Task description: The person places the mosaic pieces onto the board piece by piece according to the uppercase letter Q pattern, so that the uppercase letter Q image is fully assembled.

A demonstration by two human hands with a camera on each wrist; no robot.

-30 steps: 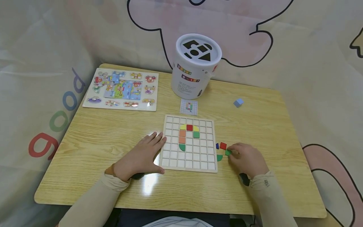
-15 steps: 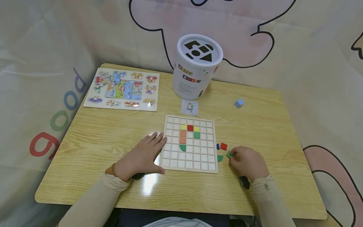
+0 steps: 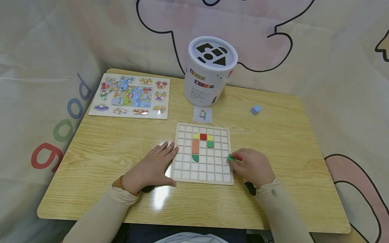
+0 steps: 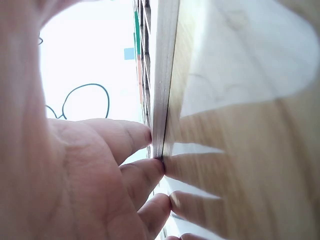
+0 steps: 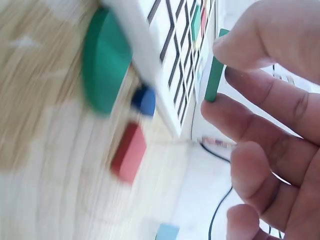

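A square wooden grid board (image 3: 185,170) lies on the table. Yellow, red, orange and green tiles sit in some of its cells. My left hand (image 3: 152,167) rests at the board's left side with fingers spread; in the left wrist view, its fingertips (image 4: 157,167) touch the edge. Between thumb and fingers, my right hand (image 3: 253,167) pinches a green square tile (image 5: 215,75), held at the board's right edge. Below it, in the right wrist view, a red tile (image 5: 129,152), a small blue piece (image 5: 144,100) and a green rounded tile (image 5: 105,60) lie beside the board.
Just behind the board is a small pattern card (image 3: 202,115), and behind that stands a white bucket (image 3: 200,84) with shaped holes in its lid. A vehicle puzzle board (image 3: 129,96) lies at the back left. Toward the back right sits a blue cube (image 3: 255,110).
My right hand has picked the green square tile up from the loose pieces and carried it left to the board's right edge. The left hand has stayed in place.
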